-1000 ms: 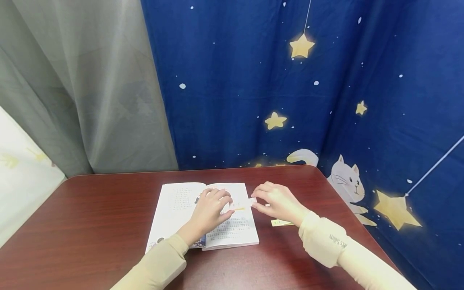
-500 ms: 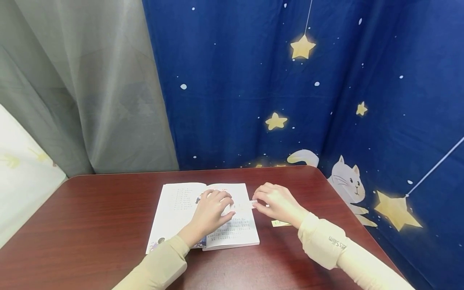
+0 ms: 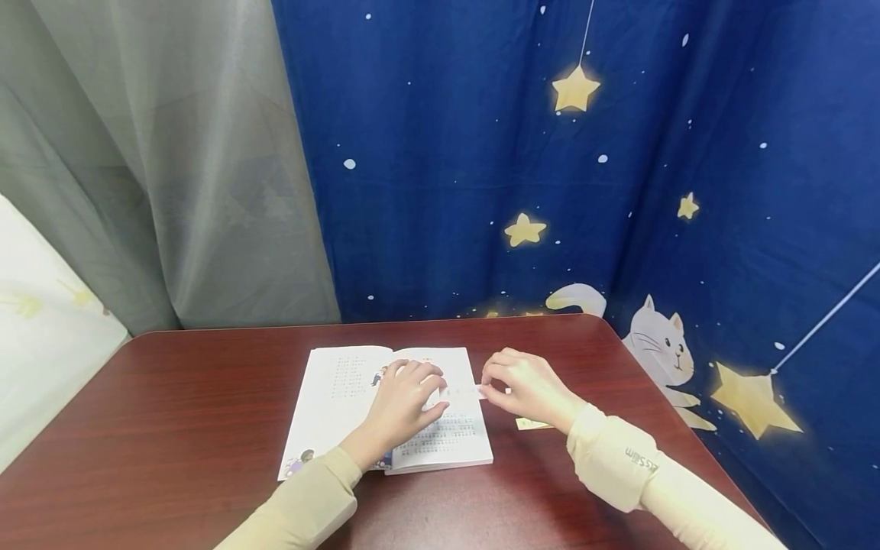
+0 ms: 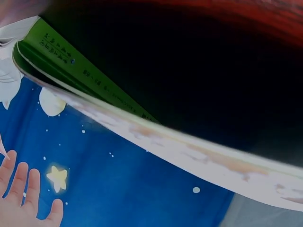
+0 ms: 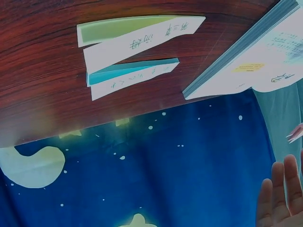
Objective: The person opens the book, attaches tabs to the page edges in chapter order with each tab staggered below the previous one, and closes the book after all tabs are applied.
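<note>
Your book [image 3: 337, 416] lies open on the tabletop [image 3: 206, 397], with a white strip [image 3: 466, 392] reaching over its right page [image 3: 447, 443] to the right edge. Your right hand [image 3: 528, 384] has its thumb and fingers closed in a pinch on the strip's right end, just off that edge. Your left hand [image 3: 402, 399] arches over the right page, thumb and forefinger parted around the strip's left end; you cannot tell whether they grip it or only touch it.

As for progress, the book is open and this strip is at the page, so the work looks well under way. The strip has not been let go, so judge its placing as unfinished; whether it is stuck down or slipped between leaves doesn't show. Two folded pieces, a green strip [image 5: 116, 31] and a blue strip [image 5: 127, 73], lie on the tabletop right of the book, apart from it, and may be what is left.
</note>
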`<state>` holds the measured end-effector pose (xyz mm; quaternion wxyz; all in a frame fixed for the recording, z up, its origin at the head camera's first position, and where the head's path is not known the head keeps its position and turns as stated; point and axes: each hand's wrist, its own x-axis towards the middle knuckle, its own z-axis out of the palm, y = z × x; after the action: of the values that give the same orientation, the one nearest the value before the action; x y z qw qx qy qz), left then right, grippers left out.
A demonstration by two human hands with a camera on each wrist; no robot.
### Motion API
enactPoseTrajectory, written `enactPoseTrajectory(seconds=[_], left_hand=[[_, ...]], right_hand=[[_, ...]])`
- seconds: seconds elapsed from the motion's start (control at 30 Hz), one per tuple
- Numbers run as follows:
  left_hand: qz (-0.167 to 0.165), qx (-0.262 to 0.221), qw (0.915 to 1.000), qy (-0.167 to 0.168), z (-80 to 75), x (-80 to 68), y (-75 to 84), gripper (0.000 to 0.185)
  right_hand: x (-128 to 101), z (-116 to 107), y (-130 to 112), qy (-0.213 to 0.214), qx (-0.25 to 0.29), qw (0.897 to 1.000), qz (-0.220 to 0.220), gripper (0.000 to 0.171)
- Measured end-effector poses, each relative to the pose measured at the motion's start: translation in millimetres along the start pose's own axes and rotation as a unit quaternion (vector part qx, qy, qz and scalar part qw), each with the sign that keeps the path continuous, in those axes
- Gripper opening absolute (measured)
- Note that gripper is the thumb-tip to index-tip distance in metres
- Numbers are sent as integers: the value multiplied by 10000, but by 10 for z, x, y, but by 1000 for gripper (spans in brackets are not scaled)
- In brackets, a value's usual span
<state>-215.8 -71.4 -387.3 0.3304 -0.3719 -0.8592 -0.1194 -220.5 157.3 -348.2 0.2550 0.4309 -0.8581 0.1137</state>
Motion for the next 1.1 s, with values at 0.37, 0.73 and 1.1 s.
enactPoseTrajectory(seconds=[0.37,0.73,1.1], left_hand=[[-173,80,9996,-185,24,-22,16,19],[-225,29,9996,-189,47,-25,-4,18],[-251,20,9995,-177,34,-24,-19,19]], right_hand=[[-2,-1,-26,3,95,9999,-122,7],[22,-37,-50,111,116,9993,-330,6],[25,-64,-51,222,124,9992,-322,5]])
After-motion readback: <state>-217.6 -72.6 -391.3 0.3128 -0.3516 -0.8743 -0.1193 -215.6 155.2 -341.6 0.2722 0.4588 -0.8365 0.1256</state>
